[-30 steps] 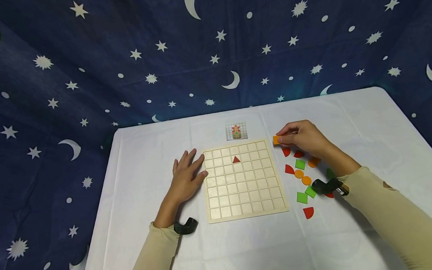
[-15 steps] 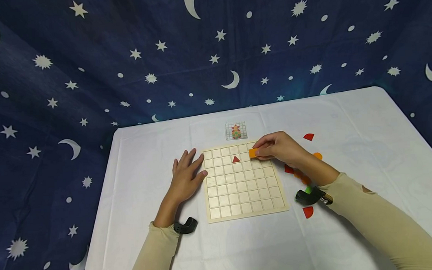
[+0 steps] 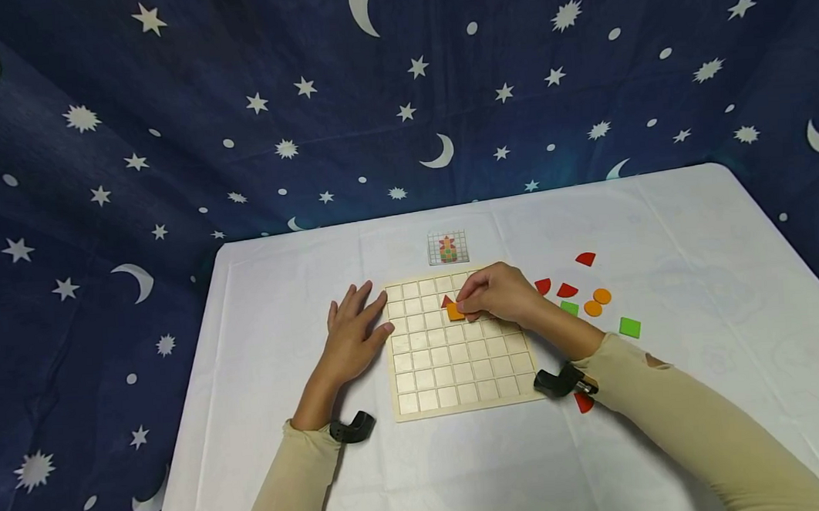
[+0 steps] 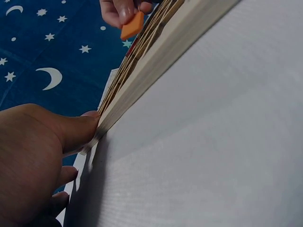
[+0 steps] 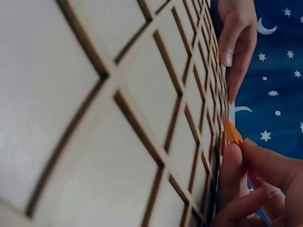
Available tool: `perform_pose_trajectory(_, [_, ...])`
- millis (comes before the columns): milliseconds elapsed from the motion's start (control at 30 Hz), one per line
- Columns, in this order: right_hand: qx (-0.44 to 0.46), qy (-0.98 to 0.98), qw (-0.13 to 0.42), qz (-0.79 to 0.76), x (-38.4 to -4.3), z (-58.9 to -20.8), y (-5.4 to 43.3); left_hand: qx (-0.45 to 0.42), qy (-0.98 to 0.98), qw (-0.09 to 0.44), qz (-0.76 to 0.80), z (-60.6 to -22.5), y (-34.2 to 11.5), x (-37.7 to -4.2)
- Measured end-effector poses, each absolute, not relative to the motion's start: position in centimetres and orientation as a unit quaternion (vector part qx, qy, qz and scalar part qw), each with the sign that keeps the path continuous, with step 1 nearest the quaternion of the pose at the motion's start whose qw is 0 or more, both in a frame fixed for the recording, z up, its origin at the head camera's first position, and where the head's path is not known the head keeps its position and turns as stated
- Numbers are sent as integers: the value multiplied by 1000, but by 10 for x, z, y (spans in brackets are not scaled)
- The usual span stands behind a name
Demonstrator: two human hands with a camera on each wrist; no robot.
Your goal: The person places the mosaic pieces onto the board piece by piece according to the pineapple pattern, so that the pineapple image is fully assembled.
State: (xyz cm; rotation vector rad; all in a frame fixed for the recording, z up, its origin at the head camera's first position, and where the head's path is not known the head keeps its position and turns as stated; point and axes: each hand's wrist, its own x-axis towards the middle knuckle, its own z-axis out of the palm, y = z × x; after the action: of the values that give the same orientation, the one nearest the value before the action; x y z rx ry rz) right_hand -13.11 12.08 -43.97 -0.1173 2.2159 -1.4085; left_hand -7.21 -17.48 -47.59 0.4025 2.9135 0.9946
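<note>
Between its thumb and fingers my right hand (image 3: 500, 293) pinches an orange square tile (image 3: 456, 312). The tile is over the upper middle of a pale wooden grid board (image 3: 443, 358), just below and right of a red triangle tile (image 3: 446, 301). In the right wrist view the orange tile (image 5: 232, 132) is tilted at the fingertips, close over the board. My left hand (image 3: 350, 342) lies with spread fingers along the board's left side, its thumb against the wooden edge in the left wrist view.
Behind the board lies a small pattern card (image 3: 447, 247). Loose red quarter-circles (image 3: 586, 259), orange discs (image 3: 602, 296) and green squares (image 3: 630, 327) are scattered right of the board, partly hidden by my right arm. A starry cloth (image 3: 373, 95) hangs behind the white table.
My right hand has carried the orange tile leftward from beside the loose pieces to over the board, beside the red triangle. My left hand stays at the board's left edge.
</note>
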Motion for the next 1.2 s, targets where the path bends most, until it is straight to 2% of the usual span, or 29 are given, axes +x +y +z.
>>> perform_pose_trajectory(633, [-133,886,161,-415,-126,-450,110,133,938,16,318,-477,-175,-72])
perform_pose_trajectory(1033, [-128,878,196,-417,-128,-445,116,134,939,14,317,-477,-175,-73])
perform_pose_trajectory(1200, [-139,883,193,-405,-128,-444,115,133,939,13,316,-477,-175,-72])
